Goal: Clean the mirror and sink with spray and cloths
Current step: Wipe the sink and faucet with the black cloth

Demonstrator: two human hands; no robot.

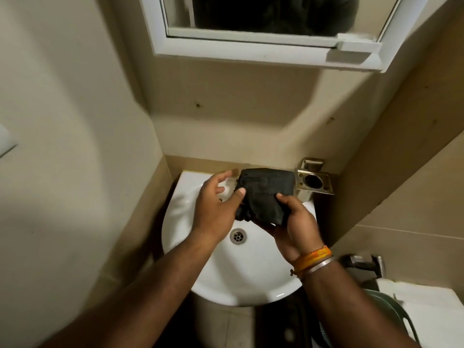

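Nearest, two bare forearms reach up over the sink (200, 277), a white round basin whose front rim bulges toward the viewer and whose back edge meets the beige wall. Its drain (238, 236) sits in the open bowl between the wrists. The right hand (292, 226), with an orange band and a metal bangle at the wrist, grips the lower corner of a folded black cloth (266, 194), thumb on top and fingers curled beneath. The left hand (216, 204) is spread, fingers relaxed and apart; its thumb tip touches the cloth's left edge, the other fingers hold nothing. The cloth hangs above the back half of the basin, clear of the porcelain.

To the right, the sink's rim runs close to a tiled side wall, leaving only a narrow dark gap. A metal holder (313, 182) sticks out from that corner just beside the cloth's right edge. Left of the basin the wall stands near as well, so free space lies mainly above the bowl.

Farther up, bare wall separates the sink from the mirror (251, 18), whose white frame juts out overhead.
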